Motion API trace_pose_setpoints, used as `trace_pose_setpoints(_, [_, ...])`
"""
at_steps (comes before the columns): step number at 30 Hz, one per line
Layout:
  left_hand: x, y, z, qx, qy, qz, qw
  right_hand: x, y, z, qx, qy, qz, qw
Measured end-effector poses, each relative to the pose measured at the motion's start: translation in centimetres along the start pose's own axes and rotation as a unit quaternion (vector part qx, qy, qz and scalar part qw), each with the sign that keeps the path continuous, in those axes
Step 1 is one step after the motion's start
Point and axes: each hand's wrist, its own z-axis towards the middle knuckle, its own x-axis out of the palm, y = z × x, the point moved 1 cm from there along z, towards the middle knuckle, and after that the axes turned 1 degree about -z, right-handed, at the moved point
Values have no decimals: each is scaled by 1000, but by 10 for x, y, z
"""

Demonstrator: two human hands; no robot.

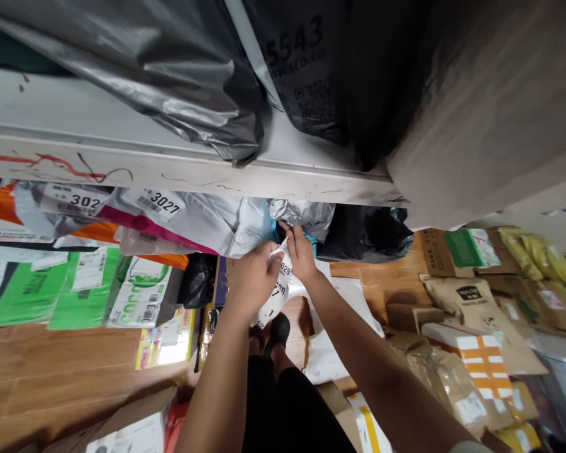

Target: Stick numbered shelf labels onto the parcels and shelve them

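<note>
A white strip of number labels (279, 292) with black printed figures hangs between my hands, below the shelf edge. My left hand (259, 274) is closed on its left side, thumb on top. At the strip's upper end, my right hand (302, 253) is closed on its edge; part of its grip is hidden. Just beyond the fingers lie a silver plastic parcel (306, 217) and a pale blue-white parcel (255, 223). Further left is a grey parcel bag (207, 217) bearing a label that reads 3027. A black plastic parcel (368, 233) lies to the right.
A white shelf edge (170, 173) with scribbles crosses above my hands. Large grey (170, 69) and black bags (311, 75) hang over it. Green parcels (28, 286) stand at left. Cartons and bags, including a brown paper bag (485, 314), cover the right floor.
</note>
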Motion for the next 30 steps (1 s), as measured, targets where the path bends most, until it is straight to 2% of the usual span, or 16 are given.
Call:
trace_pose_setpoints(2, [8,-1,12,18,20,-23,999,2,-11,7,35,-16,30,999])
trace_pose_setpoints(3, [14,-1,19,12,12,-35,999,1,-15,10,44,-34,52,997])
trace_pose_setpoints(6, [35,1,42,-49,-59,-65,995,-3,-24,15,60,-70,146,985])
trace_pose_setpoints(8, [47,4,52,-82,-109,-87,987,-4,-28,15,104,-81,215,968])
trace_pose_setpoints(10, [55,9,56,-88,-144,-125,978,-2,-29,13,152,-87,254,951])
trace_pose_setpoints(13, [60,18,55,-68,-163,-214,961,0,-27,11,186,-101,307,928])
trace_pose_setpoints(15, [61,22,53,-65,-164,-260,949,1,-23,11,203,-104,372,900])
trace_pose_setpoints(17, [62,24,51,-75,-170,-280,942,0,-19,12,215,-101,427,873])
trace_pose_setpoints(23, [55,18,33,-105,-187,-310,926,0,-7,15,259,-75,477,836])
trace_pose_setpoints(24, [52,18,27,-109,-201,-296,928,1,-5,15,260,-59,478,837])
trace_pose_setpoints(26, [44,22,14,-124,-239,-231,935,7,2,15,239,-21,451,859])
trace_pose_setpoints(28, [35,31,1,-162,-292,-146,931,15,10,16,186,3,390,902])
trace_pose_setpoints(30, [27,42,-10,-204,-321,-110,918,25,20,17,119,2,315,942])
